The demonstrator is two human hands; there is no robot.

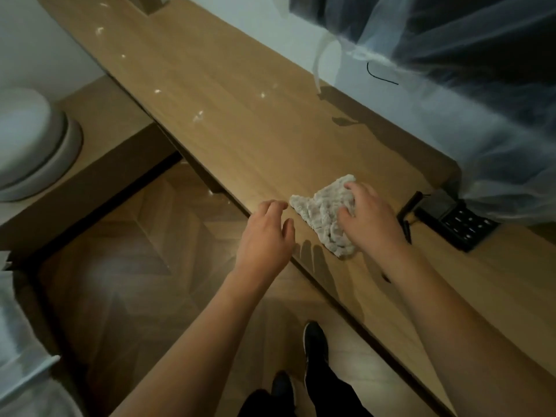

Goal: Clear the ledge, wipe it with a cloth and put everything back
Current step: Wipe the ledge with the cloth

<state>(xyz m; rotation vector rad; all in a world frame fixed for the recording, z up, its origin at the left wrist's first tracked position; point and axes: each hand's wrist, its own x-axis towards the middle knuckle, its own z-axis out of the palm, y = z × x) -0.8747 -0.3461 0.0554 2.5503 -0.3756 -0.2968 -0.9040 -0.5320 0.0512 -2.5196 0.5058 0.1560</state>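
- At the bottom of the view stand the person's dark shoes (314,350) on a wooden herringbone floor (126,266).
- Both bare forearms reach up from the bottom edge toward the long wooden ledge (228,115), which runs diagonally from upper left to lower right.
- The left hand (264,233) hangs at the ledge's near edge with its fingers loosely bent and apart, holding nothing; whether the fingertips touch the wood I cannot tell.
- The right hand (367,215) lies on top of a crumpled off-white cloth (325,212), fingers curled into its folds and gripping it against the ledge surface.
- The cloth sits near the front edge of the ledge, just right of the left hand.
- To the right, a black power socket unit (463,227) is set in the ledge, close to the right hand.
- Beyond, sheer white curtain fabric (496,130) drapes over the far side of the ledge.
- Farther along, the wood shows small bright specks.
- At far left, a white rounded object (27,139) rests on a lower wooden surface (99,121).
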